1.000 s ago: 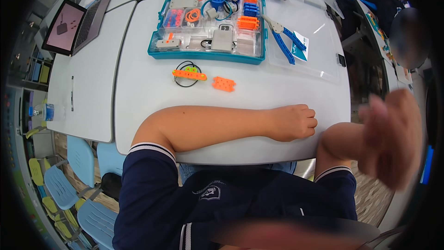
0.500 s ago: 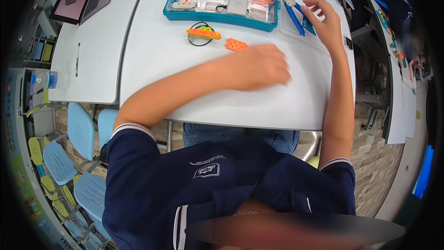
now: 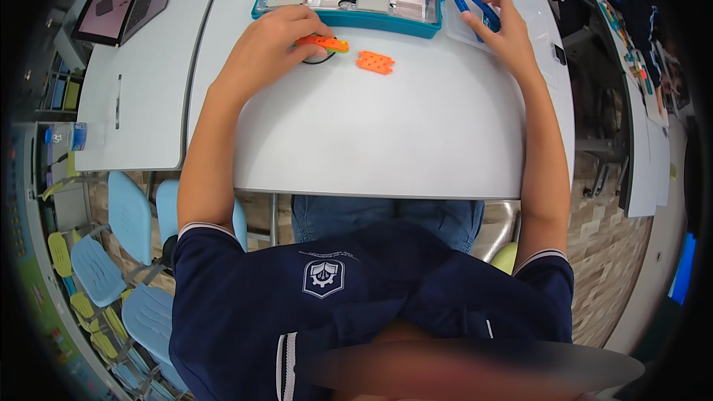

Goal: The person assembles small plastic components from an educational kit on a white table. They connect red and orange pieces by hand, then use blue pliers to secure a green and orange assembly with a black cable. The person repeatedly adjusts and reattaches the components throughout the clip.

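Note:
My left hand [image 3: 276, 48] reaches to the near edge of the kit box and pinches an orange strip-shaped building piece [image 3: 332, 44] with lime-green parts. A thin black cable [image 3: 321, 60] loops out beneath it. Just right of that, a flat orange plate with holes [image 3: 375, 62] lies by itself on the table. At the right, my right hand [image 3: 507, 37] has its fingers around the blue handles of a pair of pliers [image 3: 460, 0]. The pliers' grey jaws point away from me, over a clear plastic tray [image 3: 535, 52].
A teal-rimmed kit box [image 3: 405, 27] with several compartments of orange, blue and grey parts stands at the far side. On the adjoining left table sits an open laptop [image 3: 130, 0]. A plastic bottle [image 3: 74, 136] and several blue chairs [image 3: 128, 215] are farther left.
My left hand has swung from the table's middle to the far left and taken hold of the orange strip. My right hand has closed around the pliers' handles.

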The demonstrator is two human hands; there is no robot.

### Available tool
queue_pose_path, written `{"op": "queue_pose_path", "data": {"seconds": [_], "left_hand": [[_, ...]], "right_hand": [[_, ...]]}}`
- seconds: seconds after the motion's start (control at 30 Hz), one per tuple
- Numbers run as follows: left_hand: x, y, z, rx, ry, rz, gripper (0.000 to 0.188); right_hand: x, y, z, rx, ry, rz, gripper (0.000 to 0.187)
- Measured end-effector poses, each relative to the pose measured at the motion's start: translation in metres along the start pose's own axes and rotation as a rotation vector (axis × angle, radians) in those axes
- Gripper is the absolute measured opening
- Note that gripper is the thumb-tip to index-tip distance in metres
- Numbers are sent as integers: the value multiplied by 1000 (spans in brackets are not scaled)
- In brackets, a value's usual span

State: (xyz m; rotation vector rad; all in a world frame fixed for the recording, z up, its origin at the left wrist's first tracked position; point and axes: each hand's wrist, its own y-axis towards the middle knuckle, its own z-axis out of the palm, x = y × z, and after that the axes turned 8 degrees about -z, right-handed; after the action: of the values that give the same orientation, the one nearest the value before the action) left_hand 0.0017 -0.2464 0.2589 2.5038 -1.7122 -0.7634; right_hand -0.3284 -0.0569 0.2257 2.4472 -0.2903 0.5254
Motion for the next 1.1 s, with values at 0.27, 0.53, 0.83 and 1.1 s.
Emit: {"op": "queue_pose_path", "data": {"seconds": [0.27, 0.53, 0.83, 1.1], "left_hand": [[-4, 3, -3, -172, -419, -69, 17], [-38, 33, 12, -133, -1310, -331, 30], [-33, 30, 27, -173, -1463, -483, 35], [-29, 30, 31, -239, -1491, -398, 34]], "right_hand": [[-5, 0, 6, 18, -152, -107, 38], [13, 5, -8, -138, 133, -52, 32], [52, -1, -22, 12, 426, -137, 27], [79, -8, -25, 22, 314, -445, 23]]}}
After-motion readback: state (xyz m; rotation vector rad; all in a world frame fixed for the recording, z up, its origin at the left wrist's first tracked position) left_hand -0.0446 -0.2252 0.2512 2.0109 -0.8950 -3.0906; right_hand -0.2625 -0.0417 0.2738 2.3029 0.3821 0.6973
